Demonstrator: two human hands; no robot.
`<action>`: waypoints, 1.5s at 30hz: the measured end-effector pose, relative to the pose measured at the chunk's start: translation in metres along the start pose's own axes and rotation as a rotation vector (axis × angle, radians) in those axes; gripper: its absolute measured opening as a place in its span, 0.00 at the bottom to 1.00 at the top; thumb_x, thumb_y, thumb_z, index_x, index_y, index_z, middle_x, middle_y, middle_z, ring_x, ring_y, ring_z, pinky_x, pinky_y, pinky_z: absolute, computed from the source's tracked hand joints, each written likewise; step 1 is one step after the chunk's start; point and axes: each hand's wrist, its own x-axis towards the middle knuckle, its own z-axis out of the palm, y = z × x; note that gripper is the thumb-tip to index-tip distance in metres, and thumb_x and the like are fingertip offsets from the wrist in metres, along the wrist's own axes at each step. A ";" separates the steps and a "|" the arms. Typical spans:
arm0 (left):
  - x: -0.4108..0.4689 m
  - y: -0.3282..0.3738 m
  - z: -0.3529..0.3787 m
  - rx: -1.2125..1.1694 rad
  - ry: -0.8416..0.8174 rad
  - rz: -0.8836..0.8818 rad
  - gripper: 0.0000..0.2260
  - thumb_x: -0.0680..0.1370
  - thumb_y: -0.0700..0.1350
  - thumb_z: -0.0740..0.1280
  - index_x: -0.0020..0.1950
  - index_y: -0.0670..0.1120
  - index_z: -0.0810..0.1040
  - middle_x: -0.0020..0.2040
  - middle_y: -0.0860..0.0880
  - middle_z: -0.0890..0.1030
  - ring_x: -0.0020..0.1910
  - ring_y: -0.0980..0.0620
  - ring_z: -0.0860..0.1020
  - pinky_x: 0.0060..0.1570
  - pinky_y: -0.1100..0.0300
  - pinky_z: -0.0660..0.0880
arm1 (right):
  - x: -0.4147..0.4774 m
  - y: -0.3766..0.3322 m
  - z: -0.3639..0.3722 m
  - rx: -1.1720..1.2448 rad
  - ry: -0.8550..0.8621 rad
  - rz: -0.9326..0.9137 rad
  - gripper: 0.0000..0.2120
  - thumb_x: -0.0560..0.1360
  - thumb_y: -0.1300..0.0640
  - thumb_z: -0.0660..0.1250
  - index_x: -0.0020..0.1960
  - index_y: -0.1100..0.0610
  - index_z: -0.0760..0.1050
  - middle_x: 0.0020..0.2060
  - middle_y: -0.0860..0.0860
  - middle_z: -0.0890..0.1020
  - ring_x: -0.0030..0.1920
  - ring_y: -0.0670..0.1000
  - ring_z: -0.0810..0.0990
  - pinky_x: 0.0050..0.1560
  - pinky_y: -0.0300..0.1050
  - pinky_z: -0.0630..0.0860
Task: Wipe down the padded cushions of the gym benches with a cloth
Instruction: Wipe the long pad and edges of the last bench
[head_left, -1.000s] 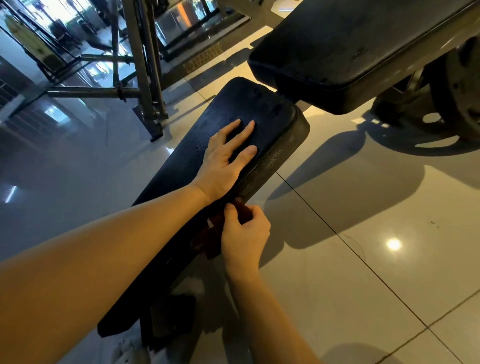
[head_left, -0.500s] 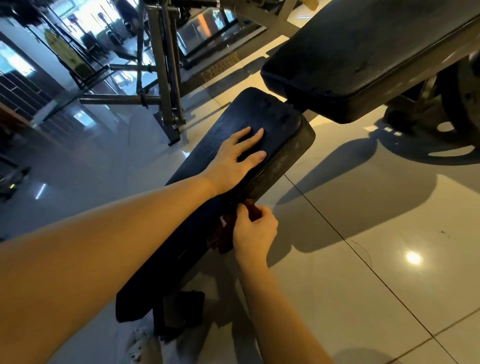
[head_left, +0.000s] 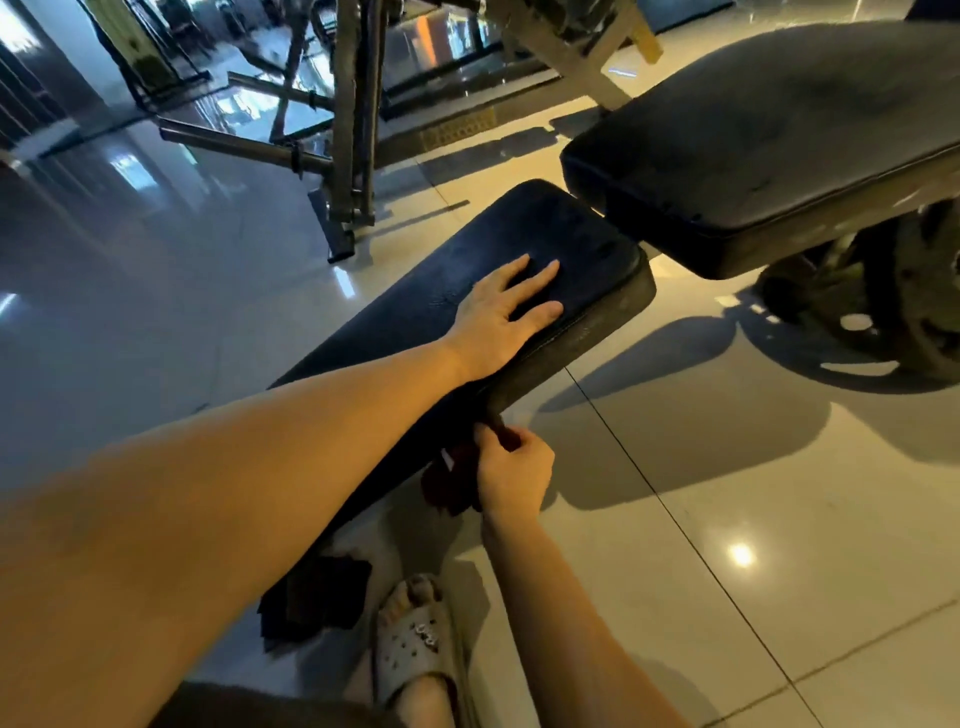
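Centre frame: left hand (head_left: 501, 317) lies flat, fingers spread, on a long black padded bench cushion (head_left: 524, 244) — right hand (head_left: 514, 475) below pinches a dark red cloth (head_left: 449, 486) against its edge.

The floor (head_left: 779, 519) is laid with large glossy pale tiles, split by thin dark grout lines, one of which runs diagonally toward the lower right. A small round ceiling-light reflection (head_left: 742, 554) glows on a tile at the right. Hard-edged dark shadows (head_left: 691, 415) spread across the tiles in the middle and right. To the left the floor turns cooler and bluish, mirroring bright window light (head_left: 135, 171). A grey metal rack frame (head_left: 353, 130) stands at the upper centre, with a horizontal steel bar (head_left: 228, 143) reaching left from it.
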 end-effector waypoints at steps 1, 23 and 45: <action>0.000 -0.003 -0.001 -0.002 -0.004 0.008 0.24 0.84 0.60 0.58 0.81 0.64 0.58 0.83 0.54 0.53 0.81 0.50 0.48 0.78 0.45 0.43 | 0.006 -0.001 0.002 0.045 0.026 -0.029 0.07 0.74 0.52 0.72 0.46 0.56 0.82 0.38 0.53 0.86 0.40 0.52 0.86 0.45 0.54 0.85; 0.007 -0.017 -0.013 0.261 -0.128 0.142 0.27 0.84 0.64 0.49 0.82 0.66 0.45 0.84 0.52 0.46 0.82 0.48 0.44 0.78 0.40 0.46 | -0.035 0.018 0.031 0.227 0.037 0.173 0.03 0.79 0.62 0.69 0.48 0.61 0.80 0.42 0.61 0.85 0.41 0.58 0.87 0.37 0.47 0.83; 0.011 -0.021 -0.012 0.217 -0.103 0.152 0.27 0.83 0.64 0.54 0.80 0.68 0.49 0.83 0.54 0.49 0.81 0.50 0.45 0.77 0.41 0.46 | 0.040 -0.069 -0.019 0.322 0.482 -0.232 0.04 0.78 0.53 0.71 0.47 0.53 0.80 0.41 0.53 0.84 0.43 0.53 0.86 0.45 0.55 0.85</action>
